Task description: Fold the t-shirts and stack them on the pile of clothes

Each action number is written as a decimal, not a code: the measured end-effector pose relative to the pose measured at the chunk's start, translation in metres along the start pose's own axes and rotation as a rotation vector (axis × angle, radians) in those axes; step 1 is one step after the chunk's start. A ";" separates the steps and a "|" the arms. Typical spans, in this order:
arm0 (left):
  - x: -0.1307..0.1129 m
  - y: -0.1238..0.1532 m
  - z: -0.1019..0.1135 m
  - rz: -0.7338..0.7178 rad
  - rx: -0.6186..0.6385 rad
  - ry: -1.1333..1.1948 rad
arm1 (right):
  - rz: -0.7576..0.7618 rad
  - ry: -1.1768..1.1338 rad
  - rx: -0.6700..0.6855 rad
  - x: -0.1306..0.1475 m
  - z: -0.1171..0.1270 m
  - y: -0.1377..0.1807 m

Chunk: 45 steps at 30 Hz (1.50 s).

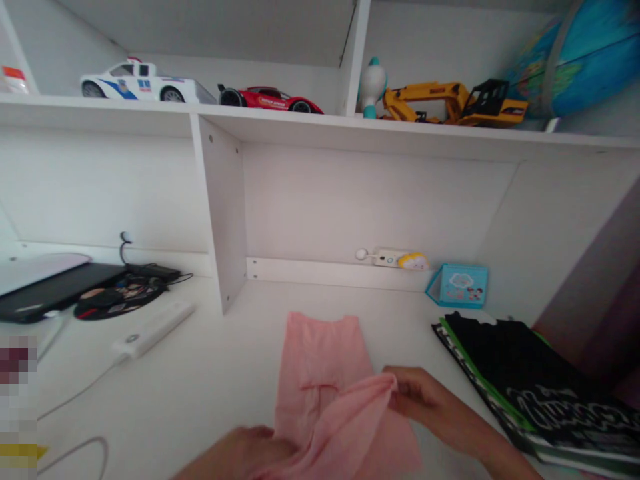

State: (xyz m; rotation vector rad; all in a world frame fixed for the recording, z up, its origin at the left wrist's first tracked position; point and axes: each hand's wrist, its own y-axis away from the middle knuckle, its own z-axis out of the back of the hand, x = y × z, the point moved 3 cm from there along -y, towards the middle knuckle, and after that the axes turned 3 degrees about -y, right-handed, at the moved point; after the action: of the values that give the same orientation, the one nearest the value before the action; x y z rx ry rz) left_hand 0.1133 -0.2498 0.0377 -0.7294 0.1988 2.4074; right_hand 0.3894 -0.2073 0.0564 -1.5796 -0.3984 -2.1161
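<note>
A thin pink cloth lies on the white desk, its far part flat and its near part bunched up. My right hand pinches the folded edge of the cloth at its right side. My left hand rests on the cloth's near left part at the bottom of the view; its fingers are partly hidden under the fabric.
A stack of dark books lies to the right. A teal box and a power strip sit at the back wall. A white remote-like bar, cables and a laptop lie to the left. Toy cars, an excavator and a globe stand on the shelf above.
</note>
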 end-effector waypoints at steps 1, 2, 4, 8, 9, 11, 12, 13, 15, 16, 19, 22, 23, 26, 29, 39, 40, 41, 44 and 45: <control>0.005 -0.021 0.014 -0.013 -0.011 0.037 | 0.006 -0.008 -0.068 -0.002 0.009 -0.012; 0.012 -0.045 0.028 -0.027 -0.020 0.077 | -0.005 0.001 -0.150 -0.005 0.019 -0.026; 0.029 -0.097 0.048 -0.045 -0.070 0.327 | -0.083 0.046 -0.320 -0.018 0.039 -0.057; 0.081 -0.177 0.046 0.221 -0.195 0.236 | -0.299 0.156 -0.486 -0.061 0.061 -0.116; 0.093 -0.188 0.038 0.282 -0.208 0.172 | -0.349 0.194 -0.512 -0.072 0.064 -0.124; 0.111 -0.201 0.024 0.358 -0.239 0.053 | -0.417 0.274 -0.554 -0.092 0.069 -0.133; 0.117 -0.203 0.018 0.375 -0.258 0.014 | -0.436 0.312 -0.572 -0.100 0.071 -0.133; 0.122 -0.204 0.015 0.388 -0.282 -0.028 | -0.451 0.344 -0.585 -0.107 0.073 -0.132; 0.129 -0.203 0.011 0.413 -0.317 -0.099 | -0.481 0.383 -0.581 -0.117 0.074 -0.126; 0.131 -0.203 0.011 0.421 -0.320 -0.125 | -0.495 0.387 -0.564 -0.121 0.073 -0.122; 0.135 -0.207 0.011 0.400 -0.263 -0.156 | -0.506 0.357 -0.517 -0.125 0.061 -0.115; 0.132 -0.215 0.017 0.309 -0.183 -0.118 | -0.433 0.282 -0.508 -0.112 0.051 -0.116; 0.127 -0.218 0.023 0.270 -0.173 -0.096 | -0.387 0.253 -0.516 -0.102 0.051 -0.117; 0.103 -0.216 0.054 0.126 -0.242 -0.005 | -0.173 0.196 -0.595 -0.056 0.058 -0.111; 0.070 -0.199 0.091 -0.093 -0.376 0.202 | 0.087 0.197 -0.696 -0.001 0.059 -0.083; 0.080 -0.128 0.048 0.019 -0.073 -0.241 | 0.077 0.623 0.100 0.020 -0.033 0.018; 0.071 -0.121 0.037 0.014 -0.061 -0.244 | 0.051 0.618 0.057 0.010 -0.024 0.016; 0.056 -0.114 0.026 -0.026 -0.044 -0.227 | 0.040 0.632 -0.025 0.001 -0.013 0.011; -0.003 -0.089 -0.013 -0.238 0.087 -0.155 | 0.041 0.726 -0.236 -0.030 0.021 -0.012; -0.021 -0.080 -0.025 -0.289 0.145 -0.151 | 0.038 0.754 -0.250 -0.040 0.027 -0.020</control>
State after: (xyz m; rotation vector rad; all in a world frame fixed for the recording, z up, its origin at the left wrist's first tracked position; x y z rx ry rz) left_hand 0.1864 -0.2035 0.0309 -0.4730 0.1899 2.1359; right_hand 0.4107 -0.1692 0.0270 -0.7731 0.1566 -2.5960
